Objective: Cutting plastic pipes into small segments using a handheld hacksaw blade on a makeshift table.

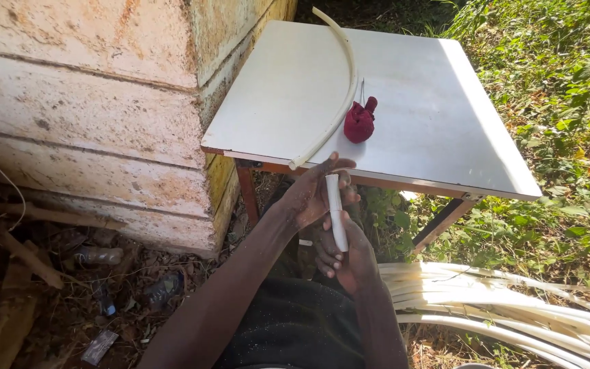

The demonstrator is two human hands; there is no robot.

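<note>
Both of my hands hold a short white stick (336, 210) upright, just in front of the table's near edge. My left hand (314, 193) grips its upper part with the fingers wrapped round it. My right hand (343, 254) clasps its lower end from below. On the white table (438, 130) lies a long curved pale strip (339, 96), its near end poking over the edge close to my left hand. A small dark red cloth bundle (360, 121) with a thin needle-like pin standing above it sits beside the strip.
A pile of long pale strips (507, 307) lies on the ground at my right. A weathered plank wall (97, 116) stands at the left, with litter and dry sticks (97, 273) below it. Grass and weeds (554, 82) spread at the right.
</note>
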